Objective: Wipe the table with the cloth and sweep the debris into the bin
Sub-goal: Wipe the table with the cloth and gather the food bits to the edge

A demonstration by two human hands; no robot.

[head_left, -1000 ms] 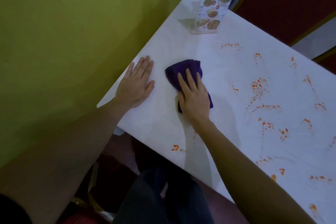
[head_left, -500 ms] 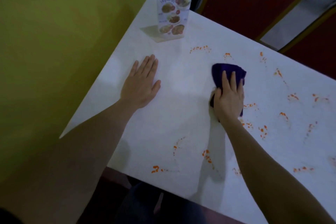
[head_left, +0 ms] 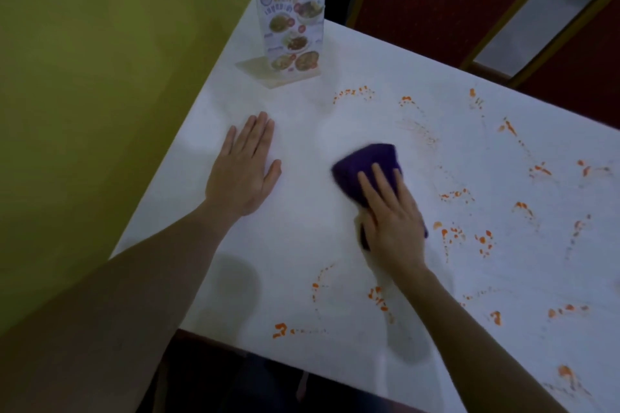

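R hand (head_left: pixel 391 221) flat on purple cloth (head_left: pixel 367 169), palm pressing it to the table (head_left: pixel 335 278) — no pinch, fingers spread over the fabric. Cloth sits mid-table, just right of the L hand (head_left: pixel 243 171), which is open, palm down, holding nothing, bracing near the left edge. Menu stand (head_left: pixel 291 32) upright at far corner. Orange smears (head_left: pixel 453 235) all over right half and near edge; zone between the hands looks mostly clean.

To do it well, IMO: keep even palm pressure, overlap strokes, work from the clean side outward to the right so residue isn't dragged back. Gather toward one edge for the bin; no bin in view. Near-edge spots need a pass too.

Vs 0.5 s ago: cloth has swung back left toward the L hand, off the smears it was reaching. L hand same spot.
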